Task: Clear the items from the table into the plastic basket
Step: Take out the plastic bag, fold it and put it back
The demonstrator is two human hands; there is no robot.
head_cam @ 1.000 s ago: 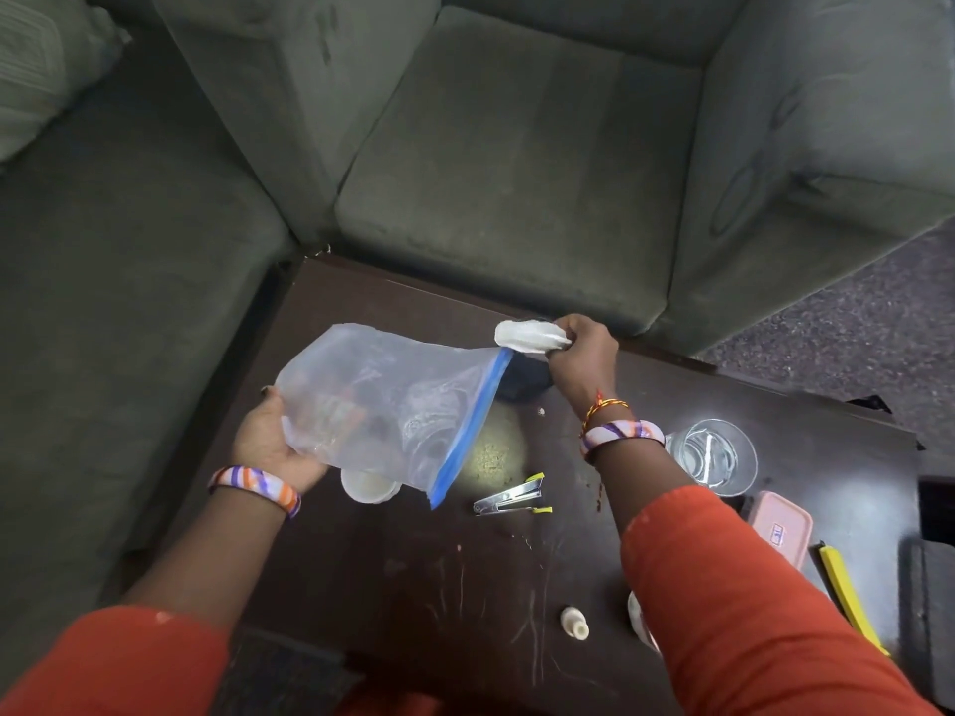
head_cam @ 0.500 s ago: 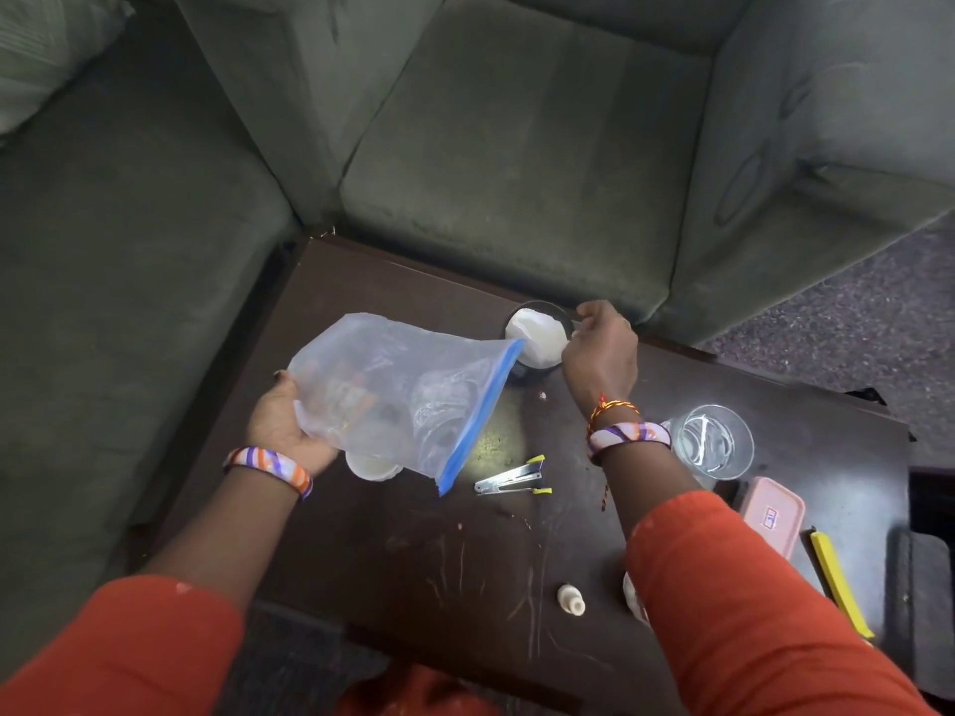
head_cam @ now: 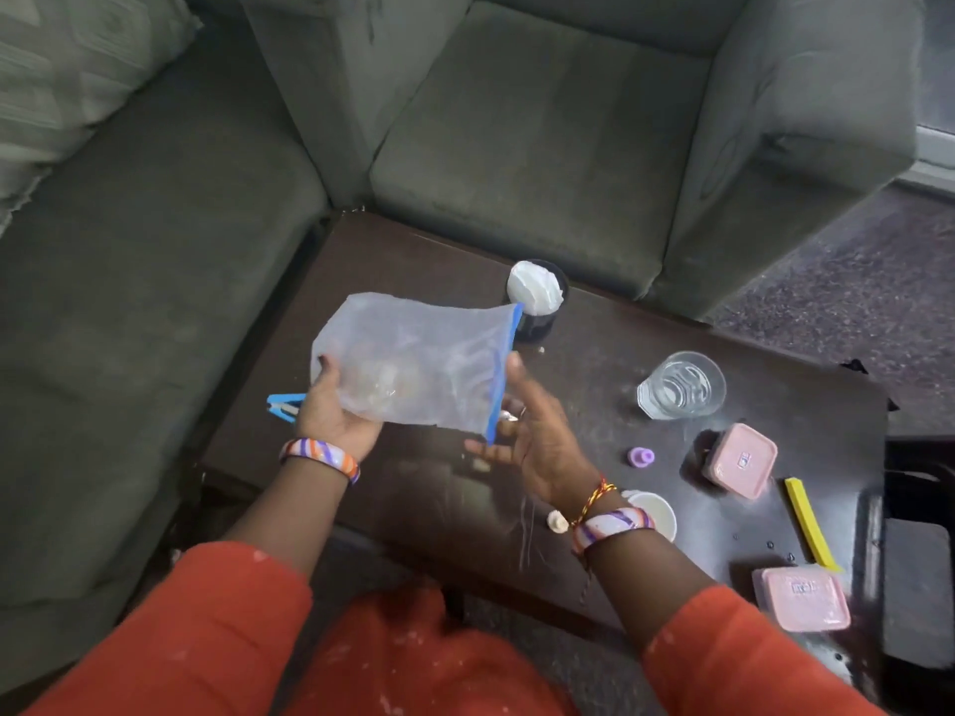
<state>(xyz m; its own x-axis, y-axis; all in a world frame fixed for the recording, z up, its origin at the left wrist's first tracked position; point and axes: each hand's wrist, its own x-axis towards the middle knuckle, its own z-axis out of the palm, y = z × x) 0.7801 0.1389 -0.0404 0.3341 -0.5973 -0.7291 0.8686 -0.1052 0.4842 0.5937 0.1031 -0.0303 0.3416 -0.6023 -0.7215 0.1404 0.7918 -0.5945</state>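
We count one clear zip bag with a blue seal strip, held in the air above the dark table. On the table stand one drinking glass, one dark cup with something white bunched in its mouth, and one white cup just behind the right wrist. There are two pink lidded boxes, one yellow strip between them, one small purple cap, one small pale cap and one blue clip beside the left hand.

Our left hand holds the bag's closed end from below, fingers curled up around it. Our right hand is at the sealed end, palm up and fingers spread loosely; the strip's lower corner lies against it, and it does not pinch the bag. The hands are apart, the bag spanning them.

No basket is in view.
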